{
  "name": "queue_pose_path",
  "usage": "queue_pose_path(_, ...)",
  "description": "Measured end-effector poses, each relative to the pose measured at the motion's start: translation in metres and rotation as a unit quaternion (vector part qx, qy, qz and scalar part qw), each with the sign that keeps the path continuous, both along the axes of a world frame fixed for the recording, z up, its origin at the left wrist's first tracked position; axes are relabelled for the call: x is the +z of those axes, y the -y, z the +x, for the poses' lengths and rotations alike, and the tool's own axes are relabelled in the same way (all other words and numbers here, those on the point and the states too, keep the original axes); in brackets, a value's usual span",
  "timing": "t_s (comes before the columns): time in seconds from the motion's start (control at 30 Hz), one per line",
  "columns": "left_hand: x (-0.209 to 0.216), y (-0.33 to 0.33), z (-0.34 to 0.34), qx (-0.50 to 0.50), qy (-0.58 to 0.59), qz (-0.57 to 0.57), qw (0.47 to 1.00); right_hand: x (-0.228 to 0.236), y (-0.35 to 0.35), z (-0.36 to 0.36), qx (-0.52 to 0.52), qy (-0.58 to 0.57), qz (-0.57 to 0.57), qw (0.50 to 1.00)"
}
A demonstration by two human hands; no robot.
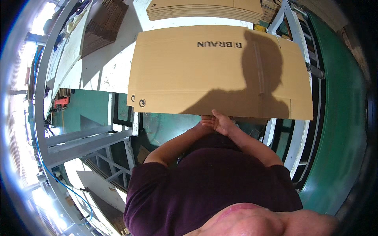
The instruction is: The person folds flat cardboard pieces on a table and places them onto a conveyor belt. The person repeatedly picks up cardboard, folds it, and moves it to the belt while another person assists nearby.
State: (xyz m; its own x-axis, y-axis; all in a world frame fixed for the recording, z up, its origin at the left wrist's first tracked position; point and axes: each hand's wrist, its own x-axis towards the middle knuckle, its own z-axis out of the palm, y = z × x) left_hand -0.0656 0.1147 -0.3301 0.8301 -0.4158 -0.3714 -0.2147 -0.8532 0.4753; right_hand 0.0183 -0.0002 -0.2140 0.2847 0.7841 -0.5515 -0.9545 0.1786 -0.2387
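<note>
A large flattened cardboard box lies across the white table, its near edge towards me. Dark printing, round marks near its left corner and a strip along one side show on its face. My right hand is at the middle of that near edge, thumb up by the cardboard, its fingers curled against my left hand. My left hand is mostly covered by the right, so its fingers cannot be made out. The two hands meet in front of my body, and neither visibly grips the cardboard.
A stack of flat cardboard lies at the far side of the white table. More cardboard leans at the far left. Metal frame bars stand at left, with a blue hose. A green belt-like surface runs at right.
</note>
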Motion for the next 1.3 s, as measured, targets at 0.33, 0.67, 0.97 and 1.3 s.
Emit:
queue_pose_path(0.33, 0.194, -0.038, 0.017, 0.248, 0.004, -0.086, 0.965, -0.042, -0.003, 0.01, 0.338, 0.232, -0.084, 0.908)
queue_pose_path(0.67, 0.14, 0.083, 0.124, -0.031, 0.275, -0.062, 0.959, -0.002, 0.33, 0.215, -0.122, 0.6, -0.666, 0.427)
queue_pose_path(0.97, 0.124, 0.06, 0.115, -0.042, 0.303, -0.077, 0.949, 0.074, 0.349, 0.23, -0.073, 0.577, -0.551, 0.598)
queue_pose_path(1.3, 0.11, 0.058, 0.114, -0.014, 0.312, -0.121, 0.942, 0.029, 0.071, 0.14, 0.259, 0.787, -0.543, 0.14)
